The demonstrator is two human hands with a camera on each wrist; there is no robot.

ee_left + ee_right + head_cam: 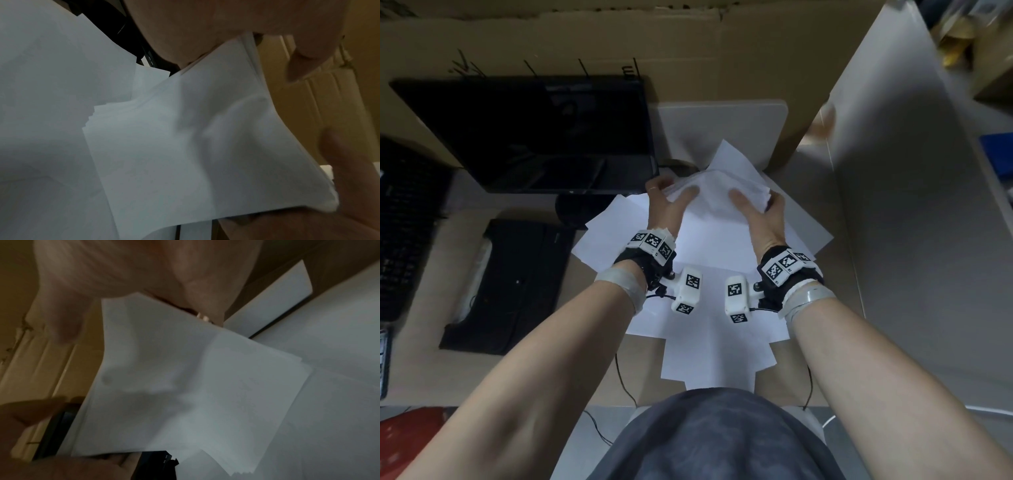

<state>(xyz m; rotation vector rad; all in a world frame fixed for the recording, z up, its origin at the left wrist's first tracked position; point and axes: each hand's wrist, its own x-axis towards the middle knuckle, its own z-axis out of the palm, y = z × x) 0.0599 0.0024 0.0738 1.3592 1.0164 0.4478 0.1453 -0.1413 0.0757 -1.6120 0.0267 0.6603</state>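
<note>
The left hand point(666, 202) and right hand point(760, 212) each grip an opposite side of a thin stack point(717, 195) of white paper. Thumbs lie on the near face and fingers curl behind, holding it up over the far middle of the table point(417, 363). The stack bows softly between them. Below it, flat, smooth loose sheets point(715, 246) lie fanned out. A black monitor point(534, 133) stands far left, with a black keyboard point(510, 284) nearer. Only the left wrist view shows the stack's stepped sheet edges. The right wrist view shows fingers as dark shapes through the paper.
</note>
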